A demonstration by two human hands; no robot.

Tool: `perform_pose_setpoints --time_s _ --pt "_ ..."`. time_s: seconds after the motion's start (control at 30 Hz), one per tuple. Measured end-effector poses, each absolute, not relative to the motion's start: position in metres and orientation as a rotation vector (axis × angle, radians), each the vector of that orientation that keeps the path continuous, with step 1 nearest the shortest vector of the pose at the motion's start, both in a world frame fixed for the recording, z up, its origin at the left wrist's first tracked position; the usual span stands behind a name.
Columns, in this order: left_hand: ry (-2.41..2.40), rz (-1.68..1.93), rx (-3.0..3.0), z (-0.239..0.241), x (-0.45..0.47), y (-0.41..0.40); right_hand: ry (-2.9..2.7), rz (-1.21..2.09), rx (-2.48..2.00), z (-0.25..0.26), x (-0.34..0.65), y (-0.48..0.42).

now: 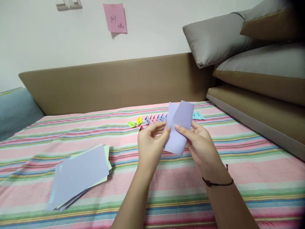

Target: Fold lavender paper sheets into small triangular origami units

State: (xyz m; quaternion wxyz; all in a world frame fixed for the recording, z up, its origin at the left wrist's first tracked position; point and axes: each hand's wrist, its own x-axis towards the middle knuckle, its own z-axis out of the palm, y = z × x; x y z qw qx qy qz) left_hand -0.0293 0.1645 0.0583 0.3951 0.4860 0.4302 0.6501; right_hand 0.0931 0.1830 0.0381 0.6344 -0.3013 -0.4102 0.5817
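A sheet of lavender paper, partly folded over itself, is held up between my two hands above the striped cloth. My left hand pinches its left edge between thumb and fingers. On the other side, my right hand grips it with the thumb pressed on the front and the fingers behind. Beyond the paper runs a row of small folded paper pieces in purple and pink, partly hidden by the sheet. Yellow, lime green and turquoise folded pieces lie at its ends.
A loose stack of paper sheets, lavender and pale green, lies to the left. Grey and brown cushions are piled on the right. A brown backrest stands behind, and a blue cushion sits at far left.
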Motion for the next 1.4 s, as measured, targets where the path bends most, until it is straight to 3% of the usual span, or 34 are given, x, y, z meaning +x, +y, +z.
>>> perform_pose_setpoints --time_s 1.4 --pt "1.049 1.611 1.247 0.074 -0.025 0.145 -0.956 1.215 -0.748 0.054 0.094 0.165"
